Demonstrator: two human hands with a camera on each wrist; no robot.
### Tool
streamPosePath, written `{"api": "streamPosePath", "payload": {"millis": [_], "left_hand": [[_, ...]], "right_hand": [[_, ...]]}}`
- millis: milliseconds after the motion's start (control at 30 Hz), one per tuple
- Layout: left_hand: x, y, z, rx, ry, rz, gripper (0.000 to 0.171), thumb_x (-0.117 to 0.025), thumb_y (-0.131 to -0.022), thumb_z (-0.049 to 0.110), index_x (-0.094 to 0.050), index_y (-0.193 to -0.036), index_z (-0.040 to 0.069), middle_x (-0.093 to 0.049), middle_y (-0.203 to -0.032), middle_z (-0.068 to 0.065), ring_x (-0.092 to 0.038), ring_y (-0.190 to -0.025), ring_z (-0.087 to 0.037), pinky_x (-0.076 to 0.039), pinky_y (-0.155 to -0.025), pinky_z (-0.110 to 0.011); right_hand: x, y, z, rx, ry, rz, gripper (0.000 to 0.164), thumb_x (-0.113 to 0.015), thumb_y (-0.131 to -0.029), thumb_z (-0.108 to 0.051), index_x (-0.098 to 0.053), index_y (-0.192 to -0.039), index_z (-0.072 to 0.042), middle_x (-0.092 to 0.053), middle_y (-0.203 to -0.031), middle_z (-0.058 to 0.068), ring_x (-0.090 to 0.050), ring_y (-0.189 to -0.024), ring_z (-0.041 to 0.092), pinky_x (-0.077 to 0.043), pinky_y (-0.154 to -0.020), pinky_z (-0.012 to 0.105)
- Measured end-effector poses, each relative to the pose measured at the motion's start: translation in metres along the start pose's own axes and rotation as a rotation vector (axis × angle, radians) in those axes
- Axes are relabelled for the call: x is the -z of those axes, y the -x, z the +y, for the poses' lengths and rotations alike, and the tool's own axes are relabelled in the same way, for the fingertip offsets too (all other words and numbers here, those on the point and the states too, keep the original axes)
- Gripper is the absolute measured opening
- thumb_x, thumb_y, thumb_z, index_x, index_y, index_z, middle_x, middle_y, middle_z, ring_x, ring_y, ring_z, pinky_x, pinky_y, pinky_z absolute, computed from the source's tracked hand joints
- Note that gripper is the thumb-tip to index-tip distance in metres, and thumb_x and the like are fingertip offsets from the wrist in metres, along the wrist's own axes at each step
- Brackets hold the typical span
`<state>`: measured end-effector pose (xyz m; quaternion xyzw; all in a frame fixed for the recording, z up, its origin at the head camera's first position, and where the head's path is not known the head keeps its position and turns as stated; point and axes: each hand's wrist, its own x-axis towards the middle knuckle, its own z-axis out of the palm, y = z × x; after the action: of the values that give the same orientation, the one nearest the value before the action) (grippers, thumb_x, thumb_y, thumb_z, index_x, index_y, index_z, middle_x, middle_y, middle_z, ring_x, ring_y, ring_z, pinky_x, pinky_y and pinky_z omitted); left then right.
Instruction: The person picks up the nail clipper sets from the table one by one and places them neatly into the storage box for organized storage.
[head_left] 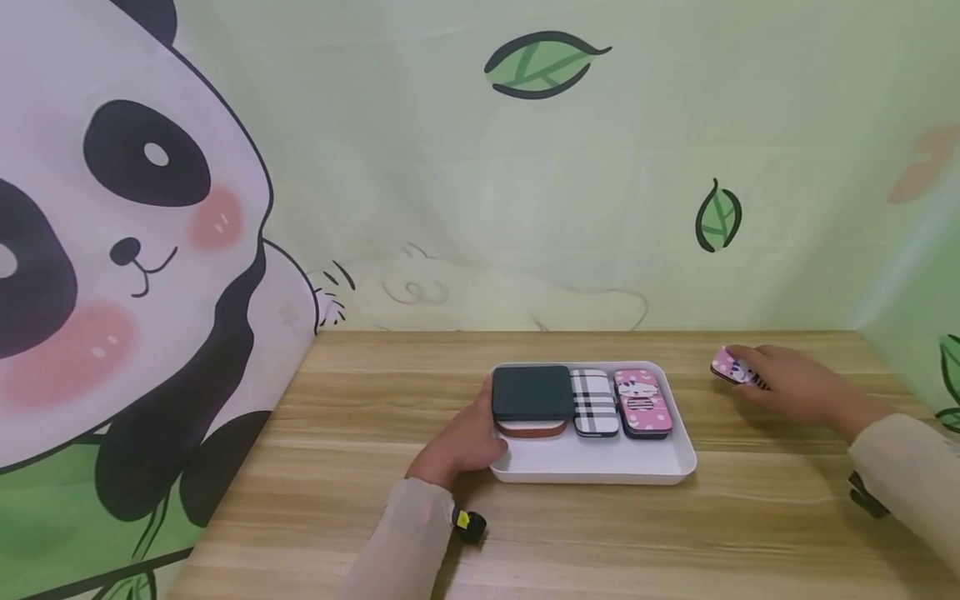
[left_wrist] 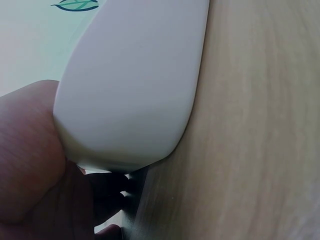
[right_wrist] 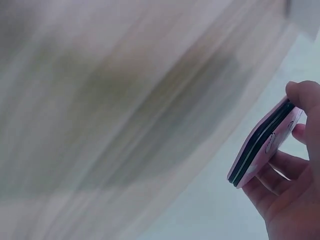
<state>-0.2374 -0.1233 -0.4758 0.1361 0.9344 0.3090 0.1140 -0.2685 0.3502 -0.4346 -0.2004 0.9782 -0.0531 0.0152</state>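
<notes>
In the head view a shallow white tray (head_left: 592,467) stands on the wooden table. My left hand (head_left: 463,437) grips its left end; the left wrist view shows the thumb side against the tray's outer wall. Inside lie a dark green case (head_left: 532,392) on top of a brown-edged one (head_left: 531,430), a black-and-white plaid case (head_left: 596,404) and a pink case with a cartoon cat (head_left: 642,402). To the right of the tray, my right hand (head_left: 798,383) pinches another small pink case (right_wrist: 265,142) with a dark edge, held above the table.
The wood-grain table (head_left: 570,542) reaches back to a pale green cloth backdrop (head_left: 420,167) printed with leaves and a large panda (head_left: 172,275). A small black device (head_left: 471,527) with a yellow mark is at the left wrist.
</notes>
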Motion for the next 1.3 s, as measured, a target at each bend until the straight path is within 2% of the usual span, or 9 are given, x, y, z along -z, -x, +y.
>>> {"api": "streamPosePath", "payload": {"millis": [333, 533, 700, 933, 1300], "left_hand": [[-0.001, -0.001, -0.001, 0.005, -0.018, -0.002, 0.102, -0.063, -0.081, 0.014, 0.002, -0.161, 0.006, -0.046, -0.151, -0.02, -0.054, -0.114, -0.025, -0.041, -0.105, -0.041], [0.002, -0.001, -0.001, 0.013, -0.007, -0.004, 0.102, -0.063, -0.082, 0.013, 0.001, -0.161, 0.006, -0.046, -0.151, -0.021, -0.053, -0.114, -0.026, -0.041, -0.105, -0.042], [0.003, 0.0, 0.0, 0.011, 0.0, -0.012, 0.102, -0.063, -0.082, 0.014, 0.001, -0.161, 0.007, -0.041, -0.155, -0.02, -0.052, -0.12, -0.026, -0.038, -0.11, -0.041], [0.002, -0.002, -0.001, -0.007, 0.004, -0.008, 0.102, -0.062, -0.082, 0.013, 0.001, -0.161, 0.008, -0.044, -0.153, -0.019, -0.053, -0.116, -0.026, -0.04, -0.106, -0.04], [0.002, -0.001, 0.0, -0.005, 0.012, -0.014, 0.101, -0.062, -0.082, 0.013, 0.001, -0.161, 0.008, -0.04, -0.155, -0.019, -0.051, -0.12, -0.025, -0.038, -0.11, -0.04]], "right_hand": [[0.008, -0.019, -0.075, 0.094, -0.043, 0.03, 0.066, -0.066, -0.096, -0.033, -0.041, -0.153, -0.013, -0.053, -0.141, 0.023, -0.052, -0.125, 0.043, -0.044, -0.101, 0.061], [0.009, -0.032, -0.103, 0.17, -0.06, 0.039, 0.067, -0.068, -0.094, -0.033, -0.041, -0.154, -0.016, -0.054, -0.142, 0.019, -0.051, -0.128, 0.041, -0.042, -0.104, 0.06], [0.003, -0.041, -0.12, 0.211, -0.076, 0.008, 0.067, -0.068, -0.094, -0.032, -0.041, -0.154, -0.019, -0.053, -0.143, 0.017, -0.05, -0.13, 0.038, -0.041, -0.106, 0.057], [-0.002, -0.046, -0.139, 0.28, -0.041, -0.026, 0.063, -0.065, -0.096, -0.031, -0.043, -0.153, -0.018, -0.054, -0.142, 0.016, -0.051, -0.129, 0.037, -0.043, -0.106, 0.056], [-0.01, -0.055, -0.149, 0.327, -0.049, -0.082, 0.06, -0.062, -0.098, -0.032, -0.043, -0.153, -0.019, -0.051, -0.146, 0.014, -0.05, -0.131, 0.035, -0.042, -0.107, 0.055]]}}
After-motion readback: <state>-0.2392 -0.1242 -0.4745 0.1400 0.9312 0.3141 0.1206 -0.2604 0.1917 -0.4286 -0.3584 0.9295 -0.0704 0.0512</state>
